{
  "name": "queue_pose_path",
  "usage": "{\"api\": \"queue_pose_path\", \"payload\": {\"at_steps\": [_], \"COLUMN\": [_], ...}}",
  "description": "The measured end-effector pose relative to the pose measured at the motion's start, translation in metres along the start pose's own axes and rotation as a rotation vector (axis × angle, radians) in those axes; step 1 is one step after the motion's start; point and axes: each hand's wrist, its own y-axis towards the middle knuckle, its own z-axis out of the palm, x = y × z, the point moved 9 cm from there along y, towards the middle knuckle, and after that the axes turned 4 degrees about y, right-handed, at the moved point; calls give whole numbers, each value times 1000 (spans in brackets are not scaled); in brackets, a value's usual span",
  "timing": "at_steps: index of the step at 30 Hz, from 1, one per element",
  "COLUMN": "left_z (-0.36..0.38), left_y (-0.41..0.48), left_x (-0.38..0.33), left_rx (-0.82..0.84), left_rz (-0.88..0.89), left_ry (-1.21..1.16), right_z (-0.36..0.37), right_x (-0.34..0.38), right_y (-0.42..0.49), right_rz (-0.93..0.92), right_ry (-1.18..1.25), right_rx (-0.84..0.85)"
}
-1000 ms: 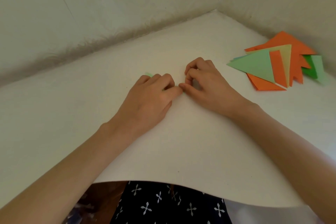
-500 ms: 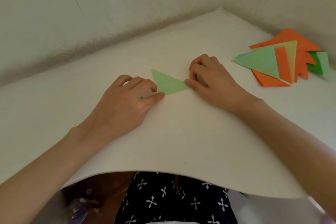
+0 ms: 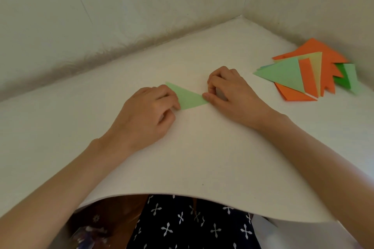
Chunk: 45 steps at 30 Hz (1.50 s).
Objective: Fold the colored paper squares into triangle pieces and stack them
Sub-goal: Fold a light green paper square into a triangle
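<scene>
A light green paper triangle (image 3: pixel 189 98) lies flat on the white sheet (image 3: pixel 202 157) in the middle of the view. My left hand (image 3: pixel 147 115) covers the triangle's left part, with curled fingers on the paper and the thumb at its near edge. My right hand (image 3: pixel 232 93) holds the triangle's right tip between thumb and curled index finger. At the far right lies a loose stack of folded triangles (image 3: pixel 303 75) in orange, light green, yellow and dark green.
The white sheet runs into a corner of two pale walls (image 3: pixel 242 14) behind the hands and the stack. Its near edge curls down over my lap, where a dark cloth with white crosses (image 3: pixel 192 226) shows.
My left hand first slid left off the green triangle and uncovered it, then slid back right over its left part. My right hand stayed on the right tip.
</scene>
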Motion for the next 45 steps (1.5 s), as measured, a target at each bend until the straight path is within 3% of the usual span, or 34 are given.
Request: {"api": "queue_pose_path", "payload": {"at_steps": [3, 6, 11, 17, 22, 32, 37, 45], "left_z": [3, 12, 23, 29, 26, 23, 25, 20], "left_y": [4, 10, 9, 7, 8, 8, 11, 15], "left_x": [27, 40, 32, 38, 40, 32, 36, 33], "left_rx": [-37, -28, 65, 205, 171, 172, 206, 93], "left_rz": [-216, -296, -193, -185, -185, -100, -167, -148], "left_ry": [-214, -299, -191, -253, -281, -116, -140, -161], "right_z": [-9, -17, 6, -1, 5, -7, -1, 4], "right_x": [3, 8, 12, 10, 7, 21, 22, 16], "right_y": [-2, -3, -6, -6, -5, -15, -11, -7], "right_rz": [4, -24, -107, -75, -34, -62, -121, -93], "right_ry": [82, 156, 102, 256, 245, 471, 248, 162], "right_rx": [-46, -89, 127, 120, 171, 262, 212, 173]}}
